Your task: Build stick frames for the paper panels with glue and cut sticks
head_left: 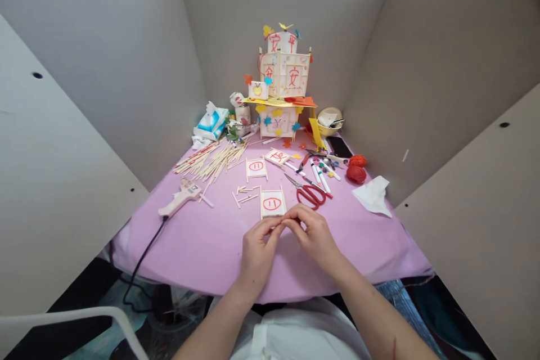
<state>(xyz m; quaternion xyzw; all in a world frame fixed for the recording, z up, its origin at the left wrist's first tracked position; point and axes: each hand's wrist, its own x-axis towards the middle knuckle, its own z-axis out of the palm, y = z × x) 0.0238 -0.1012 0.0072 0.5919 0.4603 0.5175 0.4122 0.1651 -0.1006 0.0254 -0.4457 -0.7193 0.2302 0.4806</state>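
Observation:
Near the front middle of the table lies a small stick-framed paper panel (271, 201) with a red mark in an oval. My left hand (260, 244) is at its lower edge, thumb and fingers pinched together. My right hand (311, 232) meets it from the right, fingertips also pinched, close to the panel's lower right corner. Whatever sits between the fingertips is too small to make out. Two similar panels (256, 167) (277, 156) lie farther back. Short stick pieces (246, 198) are scattered to the left, and red-handled scissors (311, 196) lie just behind my right hand.
A decorated paper-and-stick tower (284, 76) stands at the back. At left are a glue gun (183, 198) with a black cord, a stick pile (219, 160) and a tissue pack (212, 121). Markers (320, 174), a phone (339, 147), red yarn (356, 174) and a white tissue (374, 195) lie right.

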